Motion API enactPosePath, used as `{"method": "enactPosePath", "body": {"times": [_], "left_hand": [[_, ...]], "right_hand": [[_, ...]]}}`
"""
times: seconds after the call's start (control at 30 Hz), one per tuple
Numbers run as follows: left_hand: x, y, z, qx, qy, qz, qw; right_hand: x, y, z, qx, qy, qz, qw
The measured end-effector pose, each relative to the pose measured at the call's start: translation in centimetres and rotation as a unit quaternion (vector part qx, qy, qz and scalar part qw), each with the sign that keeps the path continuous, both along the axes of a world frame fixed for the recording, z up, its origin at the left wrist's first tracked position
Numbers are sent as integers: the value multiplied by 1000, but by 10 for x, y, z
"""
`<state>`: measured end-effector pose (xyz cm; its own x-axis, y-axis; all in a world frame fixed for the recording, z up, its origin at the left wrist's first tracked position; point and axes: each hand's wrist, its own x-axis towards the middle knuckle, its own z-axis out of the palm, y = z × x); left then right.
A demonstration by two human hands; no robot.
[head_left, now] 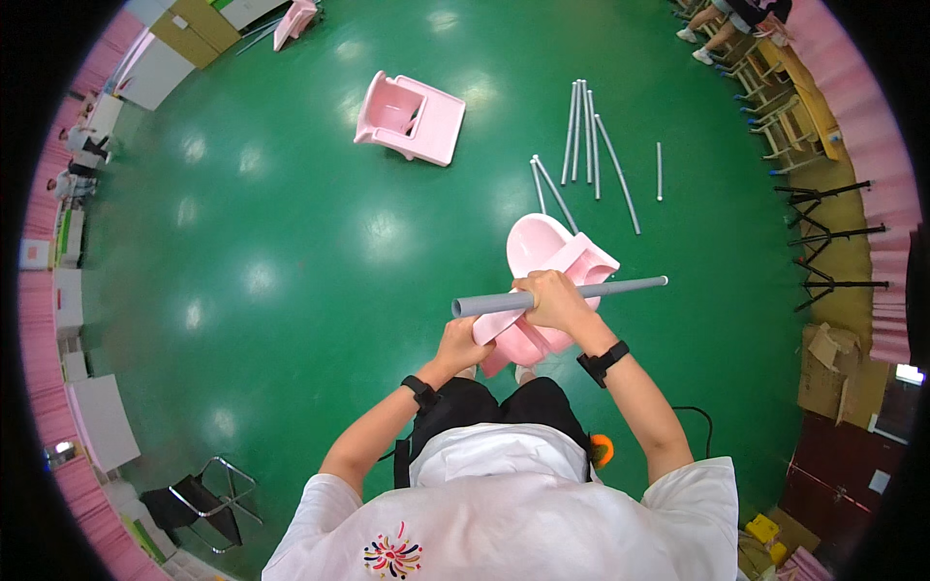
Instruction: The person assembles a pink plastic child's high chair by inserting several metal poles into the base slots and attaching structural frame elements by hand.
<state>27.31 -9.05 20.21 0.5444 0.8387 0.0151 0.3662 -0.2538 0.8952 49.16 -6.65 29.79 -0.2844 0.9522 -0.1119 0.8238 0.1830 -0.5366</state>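
My right hand [559,300] is wrapped round a long grey tube [480,305], which lies crosswise in front of me with its wide hollow end to the left and a pale tip at the right. Under the tube is a pink plastic chair part [535,244] with a rounded end and raised edges, tilted near my feet. My left hand [457,347] grips this part by its lower left edge. Where the tube passes, the right hand covers some of the pink part. I cannot tell whether tube and part touch.
Several grey tubes [575,136] lie on the green floor [320,320] ahead to the right. A pink child's seat [441,126] rests farther off. At the right stand black tripods [823,242] and wooden chairs [790,126]; a black folding chair [208,504] is behind left.
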Motion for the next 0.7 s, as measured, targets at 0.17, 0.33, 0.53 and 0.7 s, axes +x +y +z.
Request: {"method": "enactPosePath", "body": {"times": [0.17,0.33,0.53,0.7], "left_hand": [[15,26,9,113,-28,44,992],[30,73,25,174,-13,14,985],[30,128,54,182,40,10,982],[21,167,88,154,74,36,985]], "right_hand": [[9,15,20,12,-56,-48,997],[29,23,38,36,-90,-113,989],[80,-5,64,41,-63,-257,963],[130,-61,39,-35,-36,-359,932]]}}
